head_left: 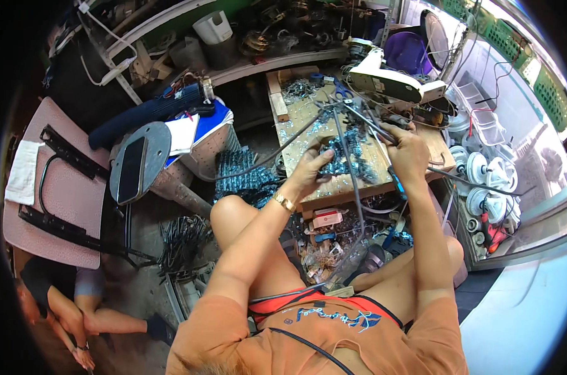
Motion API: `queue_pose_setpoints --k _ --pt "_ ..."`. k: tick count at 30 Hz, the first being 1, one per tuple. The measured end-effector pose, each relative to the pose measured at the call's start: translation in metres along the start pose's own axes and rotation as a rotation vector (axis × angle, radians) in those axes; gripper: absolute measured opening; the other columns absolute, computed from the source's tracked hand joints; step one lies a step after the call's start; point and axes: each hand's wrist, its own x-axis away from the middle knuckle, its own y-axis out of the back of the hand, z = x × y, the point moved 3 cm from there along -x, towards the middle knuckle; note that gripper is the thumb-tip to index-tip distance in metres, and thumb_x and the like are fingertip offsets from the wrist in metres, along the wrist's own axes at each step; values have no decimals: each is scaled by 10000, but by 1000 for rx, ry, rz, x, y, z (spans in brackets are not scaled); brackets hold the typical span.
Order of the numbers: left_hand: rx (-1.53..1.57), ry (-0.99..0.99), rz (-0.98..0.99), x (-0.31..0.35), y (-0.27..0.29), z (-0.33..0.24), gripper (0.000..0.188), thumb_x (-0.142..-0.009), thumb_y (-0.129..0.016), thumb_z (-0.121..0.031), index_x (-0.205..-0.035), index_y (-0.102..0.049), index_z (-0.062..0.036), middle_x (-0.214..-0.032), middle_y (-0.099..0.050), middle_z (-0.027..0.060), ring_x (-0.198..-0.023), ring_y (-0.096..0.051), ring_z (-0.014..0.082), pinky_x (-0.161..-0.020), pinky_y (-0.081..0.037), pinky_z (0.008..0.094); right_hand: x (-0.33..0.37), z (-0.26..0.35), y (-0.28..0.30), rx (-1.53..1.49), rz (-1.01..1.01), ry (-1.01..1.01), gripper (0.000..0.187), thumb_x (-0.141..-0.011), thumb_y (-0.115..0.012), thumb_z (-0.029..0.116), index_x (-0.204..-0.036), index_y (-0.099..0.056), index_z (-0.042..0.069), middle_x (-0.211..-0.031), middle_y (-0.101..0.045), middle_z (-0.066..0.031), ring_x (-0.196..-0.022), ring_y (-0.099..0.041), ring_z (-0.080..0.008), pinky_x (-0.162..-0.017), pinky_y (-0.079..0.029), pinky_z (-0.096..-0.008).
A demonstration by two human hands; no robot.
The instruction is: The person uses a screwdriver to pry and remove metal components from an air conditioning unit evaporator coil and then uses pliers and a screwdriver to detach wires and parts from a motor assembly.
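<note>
My left hand (309, 169), a gold watch at its wrist, is closed at the near left of a wooden work board (371, 192). Its thumb rests by a pile of small shiny blue-grey metal pieces (351, 153); what its curled fingers hold is hidden. To the right, my right hand (409, 153) is wrapped round the near end of a long dark-and-silver rod-like tool (372, 122). That tool slants up and left to where several thin dark rods (343, 131) meet. Blue-handled scissors (341, 90) lie at the board's far side.
A phone (131, 170) lies on a round grey stool at left, beside a pink chair (61, 187). A bundle of shiny strips (243, 172) sits left of the board. White plastic wheels (486, 178) stand at right. Another person (77, 306) sits at lower left.
</note>
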Motion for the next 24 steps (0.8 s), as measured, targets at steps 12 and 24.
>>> queue_pose_setpoints --k 12,24 --pt "-633 -32 -142 33 87 -24 276 -996 -616 -89 -1269 -579 -108 -1011 -621 15 -700 -566 54 -483 -459 225 0 -51 40 9 -177 -207 333 -840 -767 155 -1154 -789 263 -936 -751 -129 -825 -708 -317 -700 -537 -414" --pt "352 271 -930 1 305 -49 196 -1046 -562 -224 -1118 -540 -44 -921 -621 146 -712 -627 234 -406 -386 225 20 -64 56 -117 -306 -104 527 -781 -653 -54 -1217 -768 217 -905 -745 -135 -655 -644 -199 -620 -478 -320"
